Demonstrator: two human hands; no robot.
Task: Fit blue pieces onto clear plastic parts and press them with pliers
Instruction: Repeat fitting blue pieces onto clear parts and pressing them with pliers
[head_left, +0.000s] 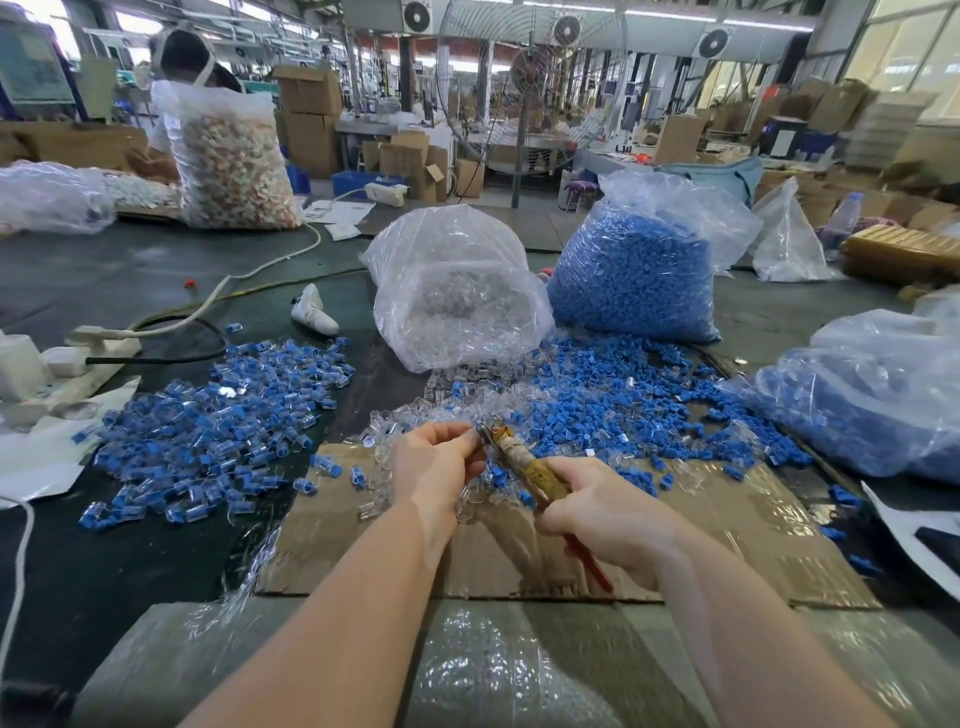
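Observation:
My right hand (597, 512) grips the pliers (524, 460) by their red handles, jaws pointing up-left. My left hand (434, 457) pinches a small part at the jaw tips; the part is mostly hidden by my fingers. Loose clear plastic parts (415, 418) lie just beyond my hands. Loose blue pieces (597, 400) spread to the right of them. A pile of assembled blue-and-clear parts (218, 415) lies to the left. Both hands hover over a flat cardboard sheet (727, 525).
A clear bag of clear parts (457, 296) and a bag of blue pieces (639, 270) stand behind the piles. Another bag (872, 395) lies at right. A power strip with cables (98, 343) sits at left. A person (182, 67) works behind a big bag.

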